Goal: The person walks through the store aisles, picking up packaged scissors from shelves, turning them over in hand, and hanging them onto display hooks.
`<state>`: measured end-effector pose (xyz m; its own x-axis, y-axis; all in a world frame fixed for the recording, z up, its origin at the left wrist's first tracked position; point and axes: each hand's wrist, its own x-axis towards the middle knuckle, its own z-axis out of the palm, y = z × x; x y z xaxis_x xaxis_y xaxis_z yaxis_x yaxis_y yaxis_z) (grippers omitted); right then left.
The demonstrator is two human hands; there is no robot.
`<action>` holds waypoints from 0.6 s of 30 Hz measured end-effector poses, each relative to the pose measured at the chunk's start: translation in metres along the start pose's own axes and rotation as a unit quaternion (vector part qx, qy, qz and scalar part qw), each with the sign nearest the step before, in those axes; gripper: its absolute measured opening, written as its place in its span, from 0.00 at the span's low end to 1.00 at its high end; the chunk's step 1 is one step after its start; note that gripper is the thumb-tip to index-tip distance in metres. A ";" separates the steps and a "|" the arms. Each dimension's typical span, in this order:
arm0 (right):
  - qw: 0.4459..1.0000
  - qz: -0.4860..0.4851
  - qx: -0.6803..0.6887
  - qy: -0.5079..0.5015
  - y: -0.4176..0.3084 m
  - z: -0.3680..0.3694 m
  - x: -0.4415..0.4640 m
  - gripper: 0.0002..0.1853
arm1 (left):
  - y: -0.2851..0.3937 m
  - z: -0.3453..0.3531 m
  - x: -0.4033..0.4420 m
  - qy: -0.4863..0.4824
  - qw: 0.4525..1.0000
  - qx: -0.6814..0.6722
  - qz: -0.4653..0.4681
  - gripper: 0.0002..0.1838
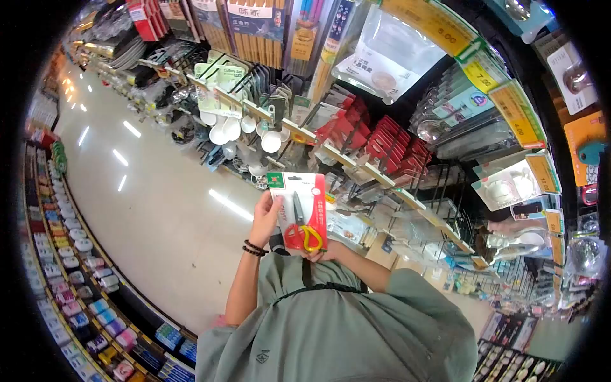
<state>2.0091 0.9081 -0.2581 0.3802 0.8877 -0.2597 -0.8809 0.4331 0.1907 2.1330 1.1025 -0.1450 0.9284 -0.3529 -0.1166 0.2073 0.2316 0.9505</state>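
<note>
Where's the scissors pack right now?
Near the middle of the head view, the scissors pack is held by the left hand at its left edge and the right hand at its bottom.

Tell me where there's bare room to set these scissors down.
Bare floor lies left of your scissors pack, between the stocked shelves and the display racks. Those shelves and racks are crowded, with red packages hanging close together.

Bright glare on glossy floor (159,235)
</note>
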 end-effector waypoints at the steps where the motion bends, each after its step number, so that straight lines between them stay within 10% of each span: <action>1: 0.998 -0.058 -0.011 0.039 -0.003 -0.010 0.004 0.28 | -0.006 -0.003 0.010 0.001 1.000 -0.006 -0.018 0.15; 7: 0.941 -0.274 -0.083 0.180 -0.015 -0.006 0.013 0.27 | -0.014 0.000 0.063 0.004 0.999 -0.026 -0.046 0.13; 18: 0.857 -0.386 -0.242 0.242 -0.047 0.062 0.009 0.40 | 0.020 0.011 0.116 -0.014 0.999 -0.011 -0.027 0.15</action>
<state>2.0716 0.9051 -0.2108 0.8437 0.1469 -0.5164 -0.4781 0.6431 -0.5982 2.2412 1.0560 -0.1363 0.9072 -0.3895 -0.1588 0.2634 0.2317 0.9365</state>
